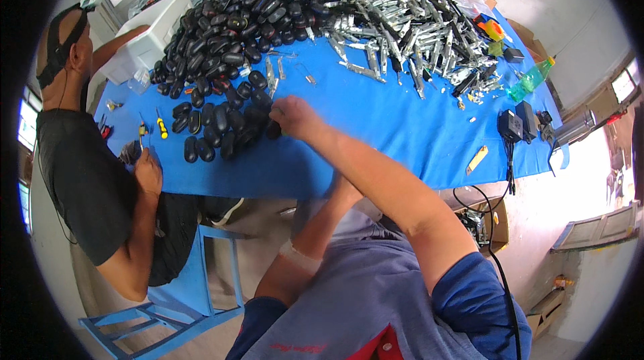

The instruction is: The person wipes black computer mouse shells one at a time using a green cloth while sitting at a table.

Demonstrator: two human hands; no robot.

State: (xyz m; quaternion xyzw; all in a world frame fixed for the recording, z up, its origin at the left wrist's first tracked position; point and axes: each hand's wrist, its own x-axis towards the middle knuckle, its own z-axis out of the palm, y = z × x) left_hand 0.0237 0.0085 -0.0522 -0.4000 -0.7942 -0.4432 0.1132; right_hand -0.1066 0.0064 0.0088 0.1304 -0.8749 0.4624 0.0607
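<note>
My right hand (294, 116) reaches across to the near right edge of a large heap of black oval plastic cases (221, 53); its fingers are curled beside a dark case (273, 129), and whether they grip it is unclear. My left hand (347, 190) is low at the table's front edge, mostly hidden under my right forearm, so its fingers cannot be made out. Several black cases (205, 149) lie at the front of the heap. Thin metal strips (270, 73) rest on the blue cloth (352, 108) beyond my right hand.
A co-worker (85, 174) sits at the left, one hand in a white bin (151, 38). A yellow screwdriver (161, 126) lies near them. Silvery metal and black parts (417, 33) are heaped at the back right. Black power adapters (512, 126) and a green bottle (532, 79) are on the right.
</note>
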